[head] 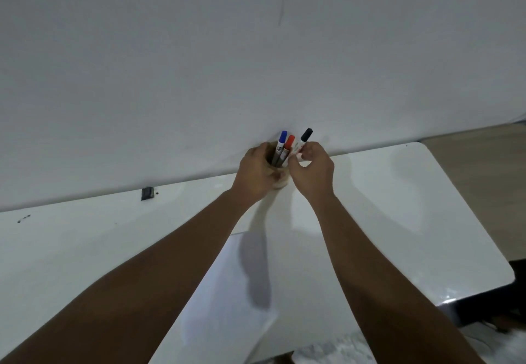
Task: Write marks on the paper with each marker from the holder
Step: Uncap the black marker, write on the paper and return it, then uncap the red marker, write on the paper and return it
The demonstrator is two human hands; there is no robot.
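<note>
the left hand [257, 174] wraps closed around the holder [280, 183] at the table's [398, 193] far edge, likely steadying it, while the right hand [311, 168] pinches the black-capped marker [304, 139] to draw it out. blue marker [281, 143] and red marker [288, 147] stand inside. the paper [227, 292] lies near, between the forearms.

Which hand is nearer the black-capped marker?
Right. The right hand pinches the black-capped marker by its barrel; the left hand grips the holder beside it, not touching that marker.
</note>
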